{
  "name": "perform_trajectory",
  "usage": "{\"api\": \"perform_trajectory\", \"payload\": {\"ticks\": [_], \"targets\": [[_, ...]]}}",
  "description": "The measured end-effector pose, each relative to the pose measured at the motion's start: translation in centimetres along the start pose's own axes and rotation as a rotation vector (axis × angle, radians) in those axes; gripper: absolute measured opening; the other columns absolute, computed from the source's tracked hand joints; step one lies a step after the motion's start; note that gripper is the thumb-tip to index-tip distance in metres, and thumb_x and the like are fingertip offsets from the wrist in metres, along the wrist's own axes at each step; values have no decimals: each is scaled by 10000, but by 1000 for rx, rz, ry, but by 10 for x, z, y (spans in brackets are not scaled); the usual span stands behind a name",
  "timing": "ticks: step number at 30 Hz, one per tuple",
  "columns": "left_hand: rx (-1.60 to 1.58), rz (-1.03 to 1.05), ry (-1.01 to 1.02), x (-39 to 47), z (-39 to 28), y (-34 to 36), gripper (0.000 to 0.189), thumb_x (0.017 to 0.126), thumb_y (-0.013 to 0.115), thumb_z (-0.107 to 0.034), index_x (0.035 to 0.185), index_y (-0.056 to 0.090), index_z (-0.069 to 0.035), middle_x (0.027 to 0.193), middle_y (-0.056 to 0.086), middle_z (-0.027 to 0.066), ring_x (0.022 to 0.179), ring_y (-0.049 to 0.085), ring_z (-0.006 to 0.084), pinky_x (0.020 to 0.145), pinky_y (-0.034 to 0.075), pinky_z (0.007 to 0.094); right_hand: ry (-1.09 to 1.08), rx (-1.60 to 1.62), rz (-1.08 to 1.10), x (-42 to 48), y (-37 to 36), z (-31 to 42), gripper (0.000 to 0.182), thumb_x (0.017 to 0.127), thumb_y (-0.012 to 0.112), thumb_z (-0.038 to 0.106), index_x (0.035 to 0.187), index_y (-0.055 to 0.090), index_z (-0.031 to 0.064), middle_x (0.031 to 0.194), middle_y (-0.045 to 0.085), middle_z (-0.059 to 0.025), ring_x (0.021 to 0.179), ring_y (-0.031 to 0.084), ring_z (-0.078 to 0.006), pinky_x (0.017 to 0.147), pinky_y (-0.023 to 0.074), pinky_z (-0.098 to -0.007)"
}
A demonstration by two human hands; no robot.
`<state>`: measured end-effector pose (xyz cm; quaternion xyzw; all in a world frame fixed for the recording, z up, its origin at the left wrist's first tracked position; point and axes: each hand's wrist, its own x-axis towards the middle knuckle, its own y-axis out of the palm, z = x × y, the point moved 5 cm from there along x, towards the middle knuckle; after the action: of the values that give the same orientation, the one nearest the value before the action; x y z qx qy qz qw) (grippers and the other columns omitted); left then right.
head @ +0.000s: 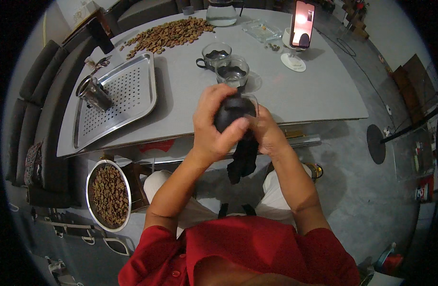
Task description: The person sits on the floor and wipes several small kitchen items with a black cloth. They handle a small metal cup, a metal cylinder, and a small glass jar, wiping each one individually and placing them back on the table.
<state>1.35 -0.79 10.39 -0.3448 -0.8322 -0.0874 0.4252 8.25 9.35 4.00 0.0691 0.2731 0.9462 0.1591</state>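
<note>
My left hand (pixel 213 125) is wrapped around a black rounded cup base (pixel 231 111), its thumb lying across the front. A clear rim shows at the right of this cup. My right hand (pixel 269 130) grips the cup's right side, where the fingers blur together. From between the hands hangs a black cloth (pixel 243 161); part of it is hidden behind the fingers. Both hands are above the table's near edge. Just beyond them stand two glass cups with black wavy-edged holders, a nearer glass cup (pixel 232 73) and a farther glass cup (pixel 216 53).
On the grey table (pixel 312 96) lies a perforated metal tray (pixel 133 89) holding a tilted metal cup (pixel 93 93). Brown beans (pixel 169 34), a glass jug (pixel 222 16), a glass ashtray (pixel 262 31) and a phone (pixel 302 25) on a stand are farther back. A bowl of beans (pixel 110 195) is at left.
</note>
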Motion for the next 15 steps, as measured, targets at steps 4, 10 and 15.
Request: {"api": "perform_trajectory", "payload": {"ticks": [4, 10, 15], "targets": [[-218, -8, -260, -1, 12, -3, 468, 764, 647, -241, 1155, 513, -20, 1047, 529, 96, 936, 517, 180, 829, 432, 285, -77, -63, -174, -3, 7, 15, 318, 816, 660, 79, 1106, 547, 10, 936, 601, -17, 800, 570, -93, 726, 487, -253], [-352, 99, -402, -2, 19, 2, 482, 800, 650, -179, 1236, 497, -39, 1123, 536, 78, 952, 532, 160, 845, 444, 290, -248, -561, -336, -6, -19, 44, 132, 808, 617, 50, 922, 584, -7, 788, 595, 0, 725, 532, -80, 655, 464, -266], [-177, 139, -376, -6, 41, 2, 517, 796, 668, -186, 1266, 497, -56, 1234, 533, 79, 1096, 526, 196, 888, 439, 338, -377, -966, -516, -8, -34, 59, 192, 752, 618, 127, 853, 553, -22, 692, 595, -124, 633, 556, -187, 620, 462, -348]]}}
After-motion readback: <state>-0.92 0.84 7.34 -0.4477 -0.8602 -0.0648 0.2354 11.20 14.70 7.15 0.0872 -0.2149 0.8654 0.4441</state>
